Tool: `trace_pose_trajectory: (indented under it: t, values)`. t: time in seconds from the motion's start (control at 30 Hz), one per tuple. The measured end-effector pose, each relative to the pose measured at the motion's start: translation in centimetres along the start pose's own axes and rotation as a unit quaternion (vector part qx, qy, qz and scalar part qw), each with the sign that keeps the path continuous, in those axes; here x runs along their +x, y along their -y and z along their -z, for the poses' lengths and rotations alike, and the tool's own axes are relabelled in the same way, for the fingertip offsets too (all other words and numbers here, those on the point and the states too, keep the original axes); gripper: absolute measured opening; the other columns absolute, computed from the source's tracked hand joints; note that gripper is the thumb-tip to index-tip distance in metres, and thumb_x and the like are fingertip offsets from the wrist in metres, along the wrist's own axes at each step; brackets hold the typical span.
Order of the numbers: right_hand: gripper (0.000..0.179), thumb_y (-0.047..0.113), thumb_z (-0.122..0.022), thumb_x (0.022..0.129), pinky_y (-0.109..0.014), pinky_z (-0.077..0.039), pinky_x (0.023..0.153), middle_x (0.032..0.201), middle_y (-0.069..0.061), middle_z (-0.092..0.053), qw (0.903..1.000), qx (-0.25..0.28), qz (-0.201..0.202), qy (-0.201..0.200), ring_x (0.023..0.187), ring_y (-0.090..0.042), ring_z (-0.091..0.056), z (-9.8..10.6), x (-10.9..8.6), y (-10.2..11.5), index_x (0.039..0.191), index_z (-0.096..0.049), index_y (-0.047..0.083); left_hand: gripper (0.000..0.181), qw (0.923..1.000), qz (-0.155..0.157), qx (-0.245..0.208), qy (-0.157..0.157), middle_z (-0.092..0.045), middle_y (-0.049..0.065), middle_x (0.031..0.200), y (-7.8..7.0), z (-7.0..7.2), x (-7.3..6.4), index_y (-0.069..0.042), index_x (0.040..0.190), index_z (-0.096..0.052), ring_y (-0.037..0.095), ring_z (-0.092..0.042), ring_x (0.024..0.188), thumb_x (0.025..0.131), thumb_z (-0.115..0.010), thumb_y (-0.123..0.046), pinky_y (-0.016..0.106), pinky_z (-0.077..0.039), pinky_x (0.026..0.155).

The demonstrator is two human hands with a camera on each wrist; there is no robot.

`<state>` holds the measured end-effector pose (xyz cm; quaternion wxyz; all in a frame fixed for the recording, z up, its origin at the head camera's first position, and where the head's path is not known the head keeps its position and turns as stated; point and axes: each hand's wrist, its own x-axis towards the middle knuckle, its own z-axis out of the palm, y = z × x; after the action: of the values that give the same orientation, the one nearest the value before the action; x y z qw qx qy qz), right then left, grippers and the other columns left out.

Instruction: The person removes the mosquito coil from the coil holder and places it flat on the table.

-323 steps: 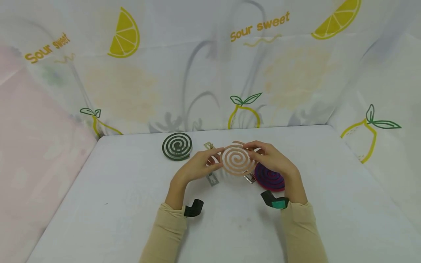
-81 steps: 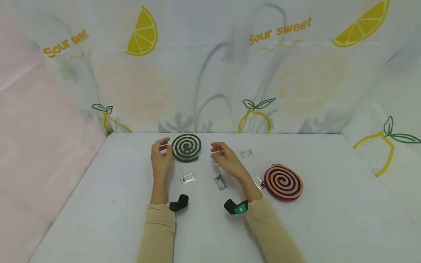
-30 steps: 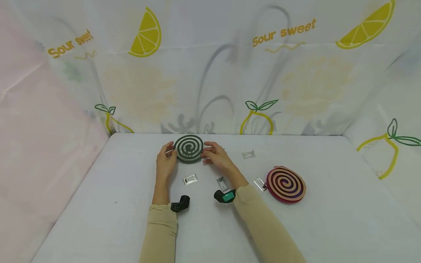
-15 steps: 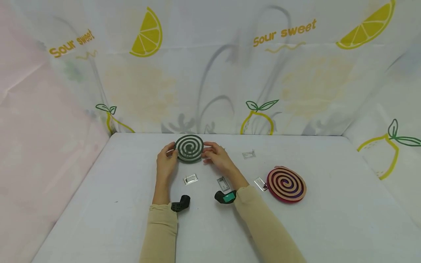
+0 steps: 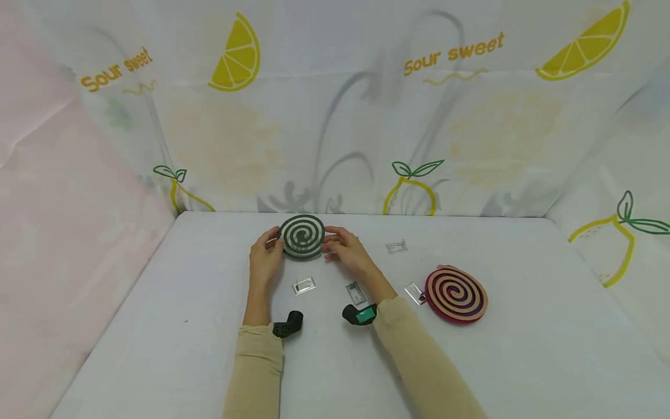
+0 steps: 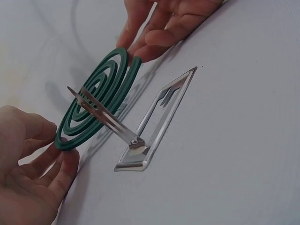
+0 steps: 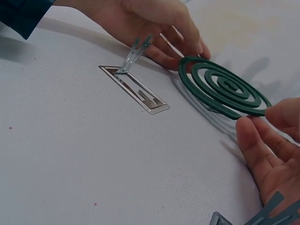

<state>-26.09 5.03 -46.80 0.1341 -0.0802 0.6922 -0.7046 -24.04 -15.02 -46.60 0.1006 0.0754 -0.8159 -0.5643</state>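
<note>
A green spiral mosquito coil (image 5: 302, 237) is at the far edge of the table, between my two hands. My left hand (image 5: 264, 256) pinches its left edge with thumb and fingers. On the opposite edge, my right hand (image 5: 345, 251) grips the rim with thumb and fingertips. Both wrist views show the coil (image 6: 96, 101) tilted and lifted slightly above the white surface, with a shadow below. Near the hands lies a metal coil stand (image 5: 303, 285) with its prong bent up. Another stand (image 5: 356, 293) lies by my right forearm.
To the right, a stack of mosquito coils (image 5: 456, 294) has a tan one on top and red and purple below. One metal stand (image 5: 415, 293) touches its left side. Another stand (image 5: 396, 247) lies farther back. A lemon-printed cloth (image 5: 335, 116) hangs behind the table.
The tan coil, held earlier in both hands, now lies on the stack at right. My hands came in from either side and took hold of the green coil; the last half second shows almost no movement.
</note>
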Motion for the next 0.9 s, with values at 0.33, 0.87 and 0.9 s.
trace_pose_trajectory:
  t: [0.33, 0.87, 0.9]
  values:
    - [0.042, -0.001, -0.047, 0.096, -0.023, -0.054, 0.074, 0.123, -0.023, -0.055, 1.0, 0.0, 0.001, -0.003, 0.1, -0.022, -0.061, -0.05, -0.06, -0.01, 0.137, -0.044, 0.003, 0.039, 1.0, 0.007, 0.001, -0.002, -0.053, 0.017, 0.133, 0.07, -0.07, 0.09, -0.005, 0.133, -0.052, 0.033, -0.053, 0.122, 0.095, -0.049, -0.011, 0.042, -0.042, 0.103]
    - [0.041, 0.0, -0.048, 0.095, -0.025, -0.054, 0.076, 0.12, -0.022, -0.056, 0.9999, 0.003, 0.005, -0.01, 0.095, -0.017, -0.061, -0.07, -0.09, -0.06, 0.136, -0.045, 0.004, 0.039, 0.9999, -0.009, -0.001, -0.01, -0.054, 0.018, 0.132, -0.11, 0.09, -0.04, -0.004, 0.132, -0.052, 0.034, -0.055, 0.119, 0.093, -0.051, -0.011, 0.043, -0.044, 0.101]
    - [0.041, 0.0, -0.048, 0.095, -0.025, -0.054, 0.076, 0.12, -0.022, -0.056, 0.9999, 0.003, 0.006, -0.01, 0.095, -0.016, -0.061, -0.06, -0.07, -0.09, 0.136, -0.045, 0.004, 0.039, 0.9999, -0.009, -0.001, -0.01, -0.055, 0.017, 0.132, -0.13, 0.1, -0.06, -0.005, 0.132, -0.053, 0.034, -0.055, 0.119, 0.093, -0.051, -0.011, 0.042, -0.044, 0.101]
